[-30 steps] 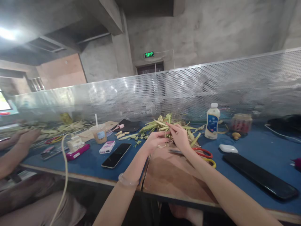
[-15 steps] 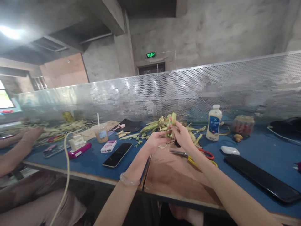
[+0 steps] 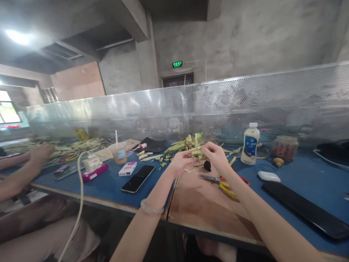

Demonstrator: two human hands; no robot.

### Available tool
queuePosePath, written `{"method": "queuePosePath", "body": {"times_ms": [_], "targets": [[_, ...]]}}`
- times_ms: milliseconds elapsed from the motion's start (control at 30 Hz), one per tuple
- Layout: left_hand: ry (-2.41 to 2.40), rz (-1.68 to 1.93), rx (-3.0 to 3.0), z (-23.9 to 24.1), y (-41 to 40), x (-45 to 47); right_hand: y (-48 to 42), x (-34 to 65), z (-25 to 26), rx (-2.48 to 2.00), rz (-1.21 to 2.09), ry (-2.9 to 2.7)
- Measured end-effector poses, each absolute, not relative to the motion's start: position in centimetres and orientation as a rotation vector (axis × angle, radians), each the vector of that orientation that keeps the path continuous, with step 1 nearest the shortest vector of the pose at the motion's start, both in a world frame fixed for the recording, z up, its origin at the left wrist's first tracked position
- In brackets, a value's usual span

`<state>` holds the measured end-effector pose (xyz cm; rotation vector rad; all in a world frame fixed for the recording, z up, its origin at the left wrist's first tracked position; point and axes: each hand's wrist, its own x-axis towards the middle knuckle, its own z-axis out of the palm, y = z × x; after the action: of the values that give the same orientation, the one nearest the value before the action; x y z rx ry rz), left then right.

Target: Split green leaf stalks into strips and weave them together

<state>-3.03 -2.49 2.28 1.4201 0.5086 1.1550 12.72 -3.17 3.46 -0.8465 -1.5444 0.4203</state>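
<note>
Between my left hand (image 3: 180, 164) and my right hand (image 3: 216, 155) is a pale green leaf strip (image 3: 195, 151), like a plant husk, pinched at its two ends. A heap of similar green leaves (image 3: 178, 146) lies just behind my hands. Under my right forearm rest scissors (image 3: 227, 190) with red and yellow handles, partly covered by the arm. A small round black object (image 3: 207, 166) with a thin dark cord sits on the brown board (image 3: 201, 207) below my fingers. My left wrist wears a translucent bangle (image 3: 151, 208).
Left on the blue table are a phone (image 3: 138, 178), a pink-white box (image 3: 128, 169), a drink cup (image 3: 120, 155) and a power strip (image 3: 94, 172). A bottle (image 3: 250, 145), a white case (image 3: 269, 177) and a long black case (image 3: 302, 207) stand right. Another person's hands (image 3: 42, 153) work far left.
My right hand has come down from the upright leaf piece, and the strip now lies more level between both hands. The black object is more exposed. The view has shifted slightly.
</note>
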Motion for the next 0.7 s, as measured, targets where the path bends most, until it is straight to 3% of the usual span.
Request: {"method": "queuePosePath", "body": {"times_ms": [267, 700], "targets": [[0.546, 1.143, 1.347, 2.18, -2.26, -3.06, -3.16, 12.79, 3.46, -0.794, 0.56, -1.558], [0.527, 1.19, 1.437, 2.11, -2.23, -3.07, -2.77, 12.57, 3.13, -0.82, 0.175, -1.796]]}}
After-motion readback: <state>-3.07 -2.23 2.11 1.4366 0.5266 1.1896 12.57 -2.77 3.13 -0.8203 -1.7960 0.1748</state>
